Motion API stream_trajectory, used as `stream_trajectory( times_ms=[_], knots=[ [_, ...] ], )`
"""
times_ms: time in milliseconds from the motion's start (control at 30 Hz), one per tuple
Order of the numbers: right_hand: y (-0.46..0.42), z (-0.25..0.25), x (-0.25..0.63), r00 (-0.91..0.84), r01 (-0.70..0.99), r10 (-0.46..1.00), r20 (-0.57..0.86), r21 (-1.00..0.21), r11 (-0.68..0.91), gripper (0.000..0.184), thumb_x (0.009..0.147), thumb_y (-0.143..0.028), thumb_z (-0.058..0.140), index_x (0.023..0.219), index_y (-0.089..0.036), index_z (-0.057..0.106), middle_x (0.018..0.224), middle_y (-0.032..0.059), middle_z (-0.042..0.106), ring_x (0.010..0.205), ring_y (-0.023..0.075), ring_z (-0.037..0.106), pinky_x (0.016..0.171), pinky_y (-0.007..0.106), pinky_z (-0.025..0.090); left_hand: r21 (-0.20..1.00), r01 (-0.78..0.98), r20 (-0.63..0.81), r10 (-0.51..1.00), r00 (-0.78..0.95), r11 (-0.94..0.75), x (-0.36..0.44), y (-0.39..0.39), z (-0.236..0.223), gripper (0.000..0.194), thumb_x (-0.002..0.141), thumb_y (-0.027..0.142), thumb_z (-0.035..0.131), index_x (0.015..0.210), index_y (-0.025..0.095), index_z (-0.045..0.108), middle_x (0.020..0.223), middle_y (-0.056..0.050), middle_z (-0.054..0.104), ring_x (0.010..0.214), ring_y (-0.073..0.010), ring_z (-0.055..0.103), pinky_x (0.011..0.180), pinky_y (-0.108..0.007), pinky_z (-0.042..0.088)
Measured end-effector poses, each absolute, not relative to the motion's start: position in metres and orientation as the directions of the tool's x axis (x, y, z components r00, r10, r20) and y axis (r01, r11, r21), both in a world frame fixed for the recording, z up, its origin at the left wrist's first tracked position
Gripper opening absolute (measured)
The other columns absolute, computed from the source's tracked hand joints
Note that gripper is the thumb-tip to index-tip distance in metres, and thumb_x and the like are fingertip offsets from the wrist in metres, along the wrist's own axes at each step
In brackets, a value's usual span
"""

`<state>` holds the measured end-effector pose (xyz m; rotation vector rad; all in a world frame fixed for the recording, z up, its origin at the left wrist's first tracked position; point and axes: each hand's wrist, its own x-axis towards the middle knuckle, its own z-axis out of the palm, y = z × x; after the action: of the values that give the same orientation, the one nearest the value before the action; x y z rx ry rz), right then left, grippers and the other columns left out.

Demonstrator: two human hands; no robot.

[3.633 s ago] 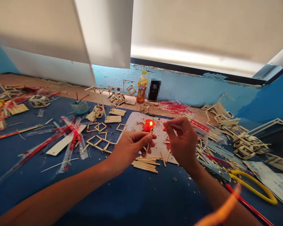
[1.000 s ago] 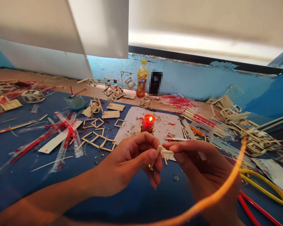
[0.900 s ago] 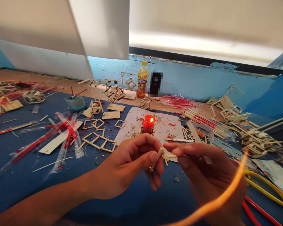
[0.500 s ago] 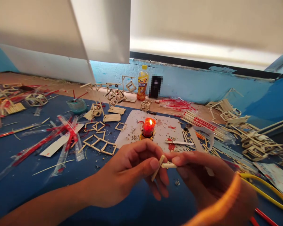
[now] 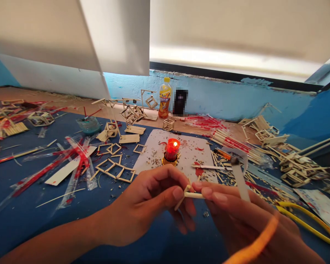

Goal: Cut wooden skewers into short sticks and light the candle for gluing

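My left hand (image 5: 151,205) pinches a short wooden stick (image 5: 179,203) between thumb and fingers, held at a slant. My right hand (image 5: 244,216) grips a second short wooden stick (image 5: 195,195), lying nearly level. The two sticks meet end to side, and they appear to touch. A whitish translucent strip (image 5: 241,183) with a dark tip rises from between my right fingers; its lower part is hidden. A blurred orange strip (image 5: 258,238) shows below that hand. Just beyond my hands, a lit red candle (image 5: 172,150) stands on a pale board (image 5: 151,141) strewn with crumbs.
Joined stick frames (image 5: 117,168) and red-and-clear wrappers (image 5: 77,157) lie left on the blue table. A knife (image 5: 211,167) rests on the board's right side. Yellow-handled scissors (image 5: 310,220) sit right. A drink bottle (image 5: 165,99) and a glass jar (image 5: 88,124) stand behind.
My right hand has turned and its fingers have straightened, bringing the level stick against the slanted one. The dark-tipped whitish strip now stands out above my right fingers. My left hand has barely moved.
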<state>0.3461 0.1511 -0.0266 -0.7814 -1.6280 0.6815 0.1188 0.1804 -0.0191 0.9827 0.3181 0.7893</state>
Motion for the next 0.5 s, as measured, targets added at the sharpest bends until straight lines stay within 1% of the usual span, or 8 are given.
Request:
stream_trajectory(
  times_ms=[100,133,167,233,300,333,400,500],
  knots=[
    [0.148,-0.035,0.348,-0.214,0.265,0.725,0.655,-0.675,0.688,0.052,0.086,-0.015,0.079,0.13,-0.042,0.072,0.123,-0.0022,0.077,0.093,0.0272,0.081,0.075,0.028,0.071,0.835,-0.45,0.1,0.718,0.689,0.316,0.118,0.18,-0.019,0.009,0.106,0.022,0.057,0.107,0.017,0.065,0.091,0.0,0.074,0.082,-0.0082,0.074,0.077,-0.018,0.06],
    [0.146,-0.038,0.349,-0.226,0.293,0.714,0.662,-0.653,0.698,0.055,0.088,-0.012,0.077,0.133,-0.042,0.07,0.127,-0.0026,0.075,0.095,0.027,0.08,0.076,0.027,0.071,0.837,-0.446,0.095,0.72,0.688,0.316,0.118,0.18,-0.019,0.009,0.106,0.021,0.057,0.107,0.017,0.065,0.091,0.0,0.074,0.082,-0.0081,0.074,0.077,-0.018,0.059],
    [0.145,-0.04,0.349,-0.242,0.301,0.707,0.665,-0.641,0.706,0.056,0.09,-0.012,0.073,0.137,-0.042,0.067,0.13,-0.0023,0.074,0.098,0.0269,0.08,0.078,0.027,0.071,0.84,-0.443,0.093,0.722,0.686,0.312,0.118,0.18,-0.019,0.009,0.106,0.021,0.057,0.107,0.018,0.065,0.091,0.0,0.074,0.082,-0.0079,0.074,0.077,-0.018,0.059],
    [0.144,-0.042,0.349,-0.259,0.259,0.707,0.658,-0.658,0.707,0.052,0.095,-0.015,0.069,0.141,-0.04,0.064,0.132,-0.0009,0.073,0.102,0.0273,0.079,0.082,0.027,0.07,0.844,-0.444,0.098,0.725,0.681,0.302,0.118,0.181,-0.019,0.009,0.106,0.021,0.057,0.107,0.018,0.065,0.091,0.0,0.074,0.081,-0.0081,0.074,0.077,-0.018,0.059],
    [0.144,-0.043,0.347,-0.257,0.232,0.711,0.655,-0.672,0.703,0.05,0.096,-0.02,0.07,0.143,-0.037,0.063,0.135,0.0002,0.071,0.106,0.0269,0.077,0.088,0.026,0.068,0.844,-0.448,0.103,0.729,0.676,0.296,0.118,0.182,-0.019,0.008,0.106,0.022,0.058,0.106,0.018,0.065,0.091,0.0,0.074,0.081,-0.0084,0.074,0.076,-0.018,0.059],
    [0.144,-0.042,0.347,-0.251,0.251,0.711,0.657,-0.665,0.703,0.051,0.095,-0.021,0.072,0.143,-0.037,0.063,0.136,0.0003,0.071,0.107,0.0263,0.077,0.09,0.026,0.067,0.845,-0.448,0.104,0.732,0.673,0.292,0.118,0.182,-0.019,0.008,0.106,0.022,0.058,0.106,0.018,0.065,0.091,-0.001,0.074,0.081,-0.0086,0.073,0.076,-0.019,0.059],
    [0.145,-0.042,0.346,-0.236,0.322,0.701,0.673,-0.627,0.71,0.054,0.092,-0.02,0.076,0.142,-0.037,0.063,0.135,-0.0005,0.071,0.104,0.0242,0.078,0.089,0.023,0.067,0.855,-0.441,0.105,0.741,0.664,0.274,0.118,0.182,-0.018,0.008,0.105,0.023,0.06,0.106,0.018,0.065,0.092,-0.001,0.073,0.081,-0.0094,0.073,0.076,-0.02,0.059],
    [0.145,-0.042,0.345,-0.225,0.386,0.662,0.715,-0.558,0.734,0.055,0.091,-0.017,0.076,0.14,-0.038,0.065,0.13,-0.0019,0.074,0.098,0.0217,0.08,0.082,0.02,0.068,0.891,-0.393,0.089,0.76,0.644,0.229,0.117,0.18,-0.014,0.011,0.104,0.029,0.062,0.108,0.019,0.065,0.093,-0.001,0.071,0.083,-0.0104,0.072,0.077,-0.021,0.058]
  ],
)
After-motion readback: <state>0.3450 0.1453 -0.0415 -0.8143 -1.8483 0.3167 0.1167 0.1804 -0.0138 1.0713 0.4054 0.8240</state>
